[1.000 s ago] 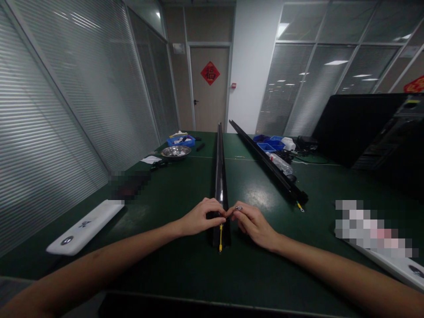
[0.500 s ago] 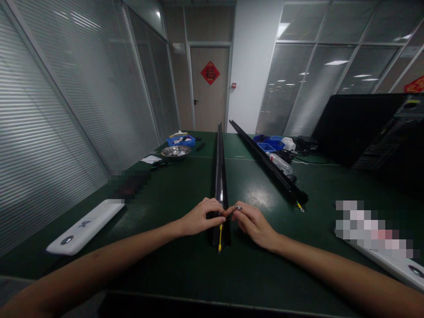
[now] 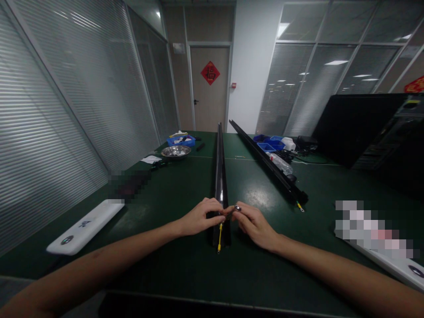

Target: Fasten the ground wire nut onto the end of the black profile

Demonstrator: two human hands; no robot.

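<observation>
A long black rail (image 3: 220,172) lies lengthwise on the green table, its near end between my hands. My left hand (image 3: 202,217) reaches over that end, thumb and fingers closed in a pinch; what they grip is hidden. A yellow wire with a ring terminal (image 3: 219,240) hangs from under my left thumb along the rail's end. Just right of the rail, my right hand (image 3: 256,226) is closed on a small shiny metal part (image 3: 237,208), whose kind I cannot make out. The fingertips of both hands almost meet above the rail.
A second black rail (image 3: 270,165) lies slanted to the right, a yellow wire at its near end. Farther back are a metal bowl (image 3: 176,152), a blue basket (image 3: 185,141), blue bins (image 3: 265,148) and a plastic bottle (image 3: 281,163). White cases (image 3: 86,225) flank both sides.
The small metal part in my right hand has turned or tipped slightly. The yellow wire's ring end has shifted a touch to the left. Both hands stay in place.
</observation>
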